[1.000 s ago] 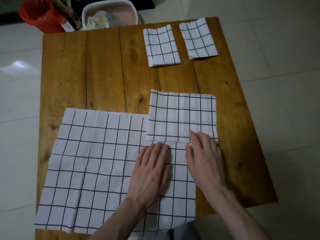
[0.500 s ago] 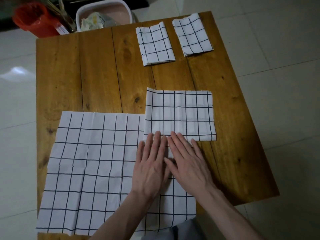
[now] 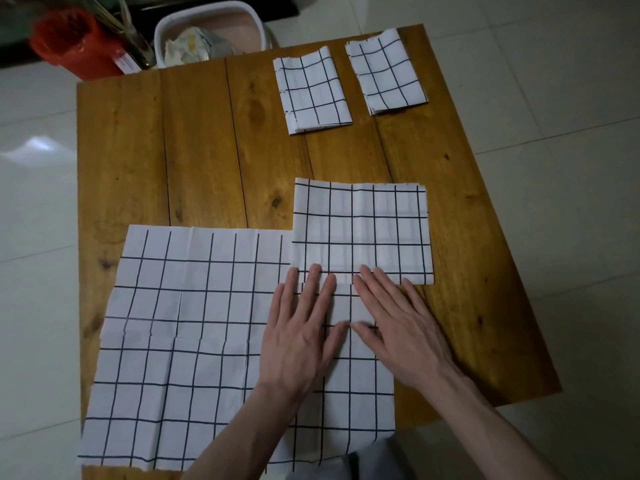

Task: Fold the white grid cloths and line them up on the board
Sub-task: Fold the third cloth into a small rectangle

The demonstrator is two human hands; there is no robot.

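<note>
Here, fingers (image 3: 313, 282) lie flat, spread on grid cloth (image 3: 194, 327) covering wooden board (image 3: 201, 140), pale floor tiles (image 3: 554, 116) around.

I am finding no text I can read anywhere in this view. I am seeing a small white label (image 3: 126, 61) leaning beside the red bin (image 3: 74, 43) past the far edge of the board (image 3: 207, 140), but its print is too small and blurred to make out. The white grid cloths (image 3: 194, 334) are carrying only black lines.
</note>
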